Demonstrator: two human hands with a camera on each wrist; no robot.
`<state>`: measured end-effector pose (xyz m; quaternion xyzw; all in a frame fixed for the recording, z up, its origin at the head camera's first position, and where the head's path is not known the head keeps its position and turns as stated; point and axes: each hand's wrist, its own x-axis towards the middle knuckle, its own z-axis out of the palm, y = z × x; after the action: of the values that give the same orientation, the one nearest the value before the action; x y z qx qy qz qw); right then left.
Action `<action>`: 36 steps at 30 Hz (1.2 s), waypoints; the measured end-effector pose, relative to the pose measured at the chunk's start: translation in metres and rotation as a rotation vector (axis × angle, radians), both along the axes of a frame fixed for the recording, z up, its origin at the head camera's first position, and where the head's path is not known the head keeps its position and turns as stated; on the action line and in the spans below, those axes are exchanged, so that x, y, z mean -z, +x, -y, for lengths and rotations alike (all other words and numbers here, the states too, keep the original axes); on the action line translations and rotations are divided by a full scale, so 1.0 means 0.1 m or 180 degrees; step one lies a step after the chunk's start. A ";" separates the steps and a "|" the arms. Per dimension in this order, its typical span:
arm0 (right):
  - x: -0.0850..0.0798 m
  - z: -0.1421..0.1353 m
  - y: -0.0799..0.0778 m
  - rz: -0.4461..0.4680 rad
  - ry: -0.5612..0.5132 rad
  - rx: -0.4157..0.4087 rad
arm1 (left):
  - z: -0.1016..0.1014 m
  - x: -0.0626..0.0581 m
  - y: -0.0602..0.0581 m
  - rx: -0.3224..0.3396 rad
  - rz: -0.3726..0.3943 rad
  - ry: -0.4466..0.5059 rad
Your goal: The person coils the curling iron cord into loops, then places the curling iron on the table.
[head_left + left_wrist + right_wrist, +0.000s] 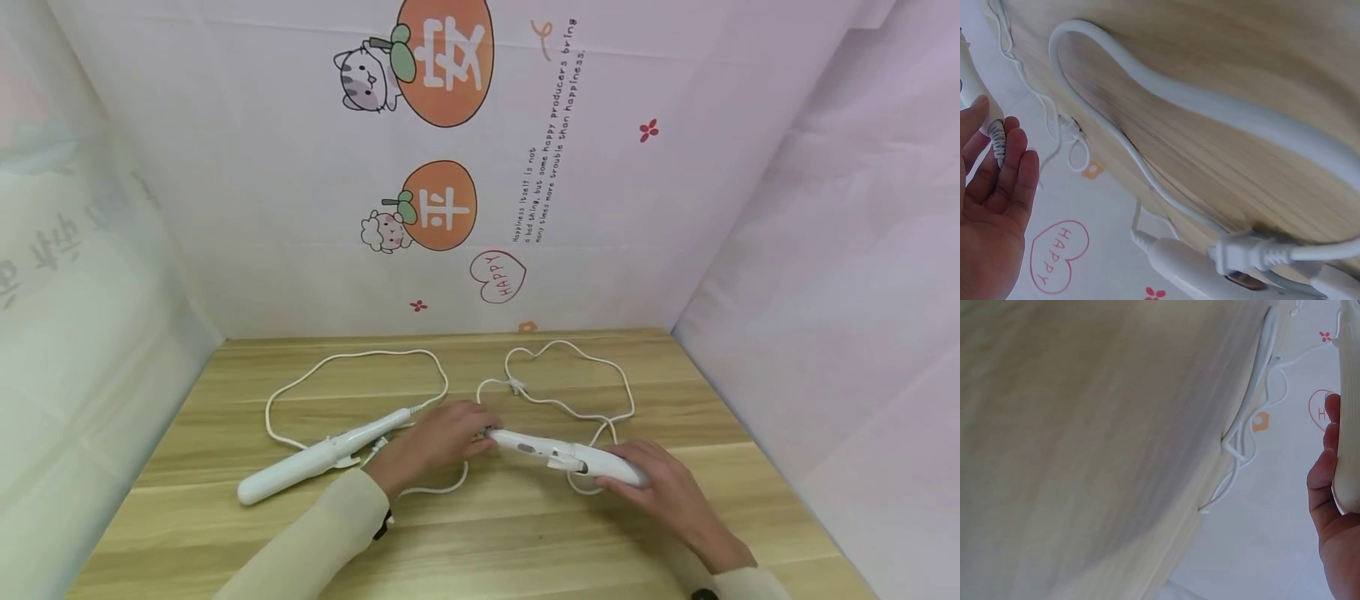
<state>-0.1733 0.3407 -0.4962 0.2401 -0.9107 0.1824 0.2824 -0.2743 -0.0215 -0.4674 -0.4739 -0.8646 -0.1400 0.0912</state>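
A white corded wand (536,446), shaped like a hair curling iron, is held between both hands, slightly above the table. At its cord end, my left hand (450,433) pinches the handle between thumb and fingers; the left wrist view shows the ribbed cord sleeve (999,142) lying against those fingers. My right hand (663,487) grips the thick rounded end (1350,434). A small flap (564,462) sticks out midway along the wand. To the left, a second similar wand (288,473) lies on the table, its cord looping behind it.
White cord loops (630,392) lie on the wooden table (525,550) behind the held wand. A plug (1241,253) sits beside the second wand. Printed cloth walls (600,267) enclose the table at the back and both sides.
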 end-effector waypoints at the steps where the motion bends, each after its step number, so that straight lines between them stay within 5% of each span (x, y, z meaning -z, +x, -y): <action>1: -0.01 0.01 -0.01 -0.0015 0.0001 -0.0039 | 0.03 -0.01 0.01 -0.0002 -0.0021 0.0027; 16: -0.09 0.21 -0.20 -0.0231 -0.0133 -0.0611 | 0.34 -0.07 0.16 -0.0171 -0.0126 0.0266; 27: -0.24 0.45 -0.31 0.0169 -0.0111 -0.0749 | 0.63 -0.20 0.20 -0.0208 -0.0128 0.0384; 36: -0.39 0.61 -0.38 0.0167 -0.0136 -0.0950 | 0.88 -0.37 0.28 -0.0160 0.0003 0.0592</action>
<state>-0.2113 0.2795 -0.4569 0.3619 -0.8679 0.2479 0.2333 -0.2460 -0.1098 -0.4307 -0.4416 -0.8595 -0.2176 0.1379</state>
